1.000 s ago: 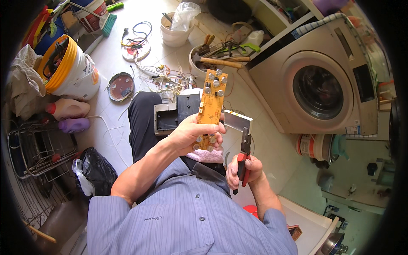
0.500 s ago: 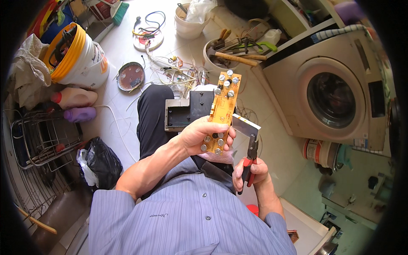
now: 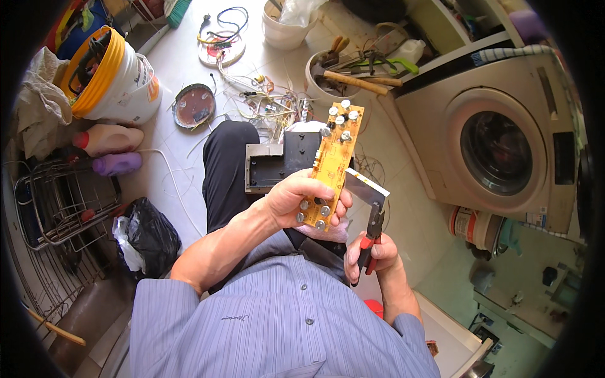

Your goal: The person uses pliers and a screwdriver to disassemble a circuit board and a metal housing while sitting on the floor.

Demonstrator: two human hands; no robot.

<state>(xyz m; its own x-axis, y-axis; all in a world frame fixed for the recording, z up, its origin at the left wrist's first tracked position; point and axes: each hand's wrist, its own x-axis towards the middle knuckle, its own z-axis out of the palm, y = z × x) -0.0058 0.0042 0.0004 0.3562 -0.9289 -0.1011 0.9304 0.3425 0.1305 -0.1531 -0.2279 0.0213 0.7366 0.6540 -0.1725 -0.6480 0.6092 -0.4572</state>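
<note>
My left hand [image 3: 302, 198] grips the lower part of a long yellow-orange circuit board [image 3: 334, 154], which carries several round silver components at both ends. In my right hand [image 3: 377, 253] is a pair of red-and-black-handled pliers [image 3: 372, 242], handles squeezed in the fingers. Its jaws are closed on the corner of a flat metal plate [image 3: 367, 186]. That plate's far end reaches the board's right edge; whether the two are joined I cannot tell. Behind the board, a black and grey casing [image 3: 277, 165] rests on my lap.
Loose wires [image 3: 277, 107] and a round brown pan-like piece [image 3: 193, 106] lie on the floor ahead. A bucket of tools [image 3: 328, 79] stands beyond. The washing machine [image 3: 491, 145] is at right; a yellow-rimmed bucket [image 3: 120, 82], bottles [image 3: 118, 164] and a black bag [image 3: 148, 236] are at left.
The circuit board has tilted slightly, its upper end shifting right and up. The metal plate and pliers have moved very slightly. Both hands keep their hold.
</note>
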